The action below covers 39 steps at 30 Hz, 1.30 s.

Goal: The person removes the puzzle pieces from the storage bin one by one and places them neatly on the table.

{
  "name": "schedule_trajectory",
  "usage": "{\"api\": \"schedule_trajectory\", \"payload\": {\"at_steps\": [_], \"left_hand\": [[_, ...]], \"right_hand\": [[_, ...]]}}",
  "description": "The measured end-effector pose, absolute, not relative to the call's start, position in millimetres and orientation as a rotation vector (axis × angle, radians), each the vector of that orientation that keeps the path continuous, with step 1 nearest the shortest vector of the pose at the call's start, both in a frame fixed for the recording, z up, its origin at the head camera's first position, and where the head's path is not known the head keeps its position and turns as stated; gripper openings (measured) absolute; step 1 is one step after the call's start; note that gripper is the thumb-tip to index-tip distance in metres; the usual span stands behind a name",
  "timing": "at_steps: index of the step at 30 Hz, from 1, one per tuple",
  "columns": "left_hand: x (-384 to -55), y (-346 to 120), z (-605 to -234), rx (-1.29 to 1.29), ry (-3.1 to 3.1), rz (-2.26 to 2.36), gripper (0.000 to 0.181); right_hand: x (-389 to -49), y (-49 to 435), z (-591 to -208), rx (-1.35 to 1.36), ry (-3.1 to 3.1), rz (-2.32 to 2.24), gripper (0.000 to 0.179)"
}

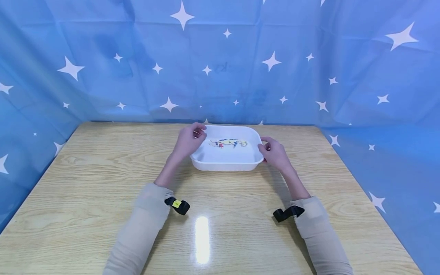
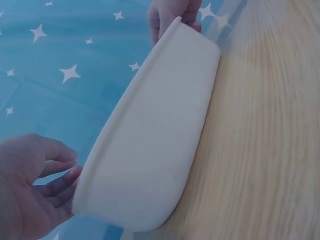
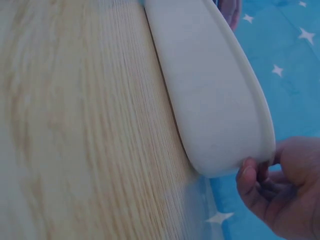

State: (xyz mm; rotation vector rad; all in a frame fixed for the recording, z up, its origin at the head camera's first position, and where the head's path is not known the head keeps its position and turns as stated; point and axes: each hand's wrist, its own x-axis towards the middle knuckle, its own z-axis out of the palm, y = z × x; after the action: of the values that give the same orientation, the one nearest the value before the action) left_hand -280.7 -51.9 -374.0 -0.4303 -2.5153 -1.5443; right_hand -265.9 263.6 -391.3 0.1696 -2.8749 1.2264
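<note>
A white plastic tray (image 1: 227, 167) with rounded corners and raised walls lies on the wooden table. In it is a flat, irregular strip (image 1: 228, 143) in cream, blue and red; its kind is too small to make out. My right hand (image 1: 275, 154) holds the tray's right end, thumb at the rim and curled fingers underneath, as the right wrist view shows. At the opposite end, my left hand (image 1: 190, 139) has its fingertips right at the rim, the fingers loosely bent and the thumb apart from the wall in the left wrist view.
The light wooden table (image 1: 103, 191) reaches back to a blue curtain (image 1: 137, 46) with white stars, which also hangs along both sides. Black straps with small devices (image 1: 180, 206) sit on both sleeved forearms. A bright light reflection shows on the table's front.
</note>
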Motion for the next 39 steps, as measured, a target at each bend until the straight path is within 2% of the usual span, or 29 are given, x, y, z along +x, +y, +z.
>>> {"api": "schedule_trajectory", "payload": {"at_steps": [15, 31, 39], "left_hand": [[-296.4, -18.4, -382.1, -0.414, -2.664, -1.412, 0.025], [-305.3, -8.6, -392.2, -0.266, -2.92, -1.361, 0.035], [-303.4, -7.9, -392.9, -0.231, -3.007, -1.251, 0.027]], "right_hand": [[-267.1, 264.8, -393.3, 0.168, -2.864, 1.24, 0.044], [-267.7, 264.4, -393.8, 0.197, -2.849, 1.246, 0.043], [-267.4, 265.0, -393.7, 0.194, -2.846, 1.249, 0.042]]}}
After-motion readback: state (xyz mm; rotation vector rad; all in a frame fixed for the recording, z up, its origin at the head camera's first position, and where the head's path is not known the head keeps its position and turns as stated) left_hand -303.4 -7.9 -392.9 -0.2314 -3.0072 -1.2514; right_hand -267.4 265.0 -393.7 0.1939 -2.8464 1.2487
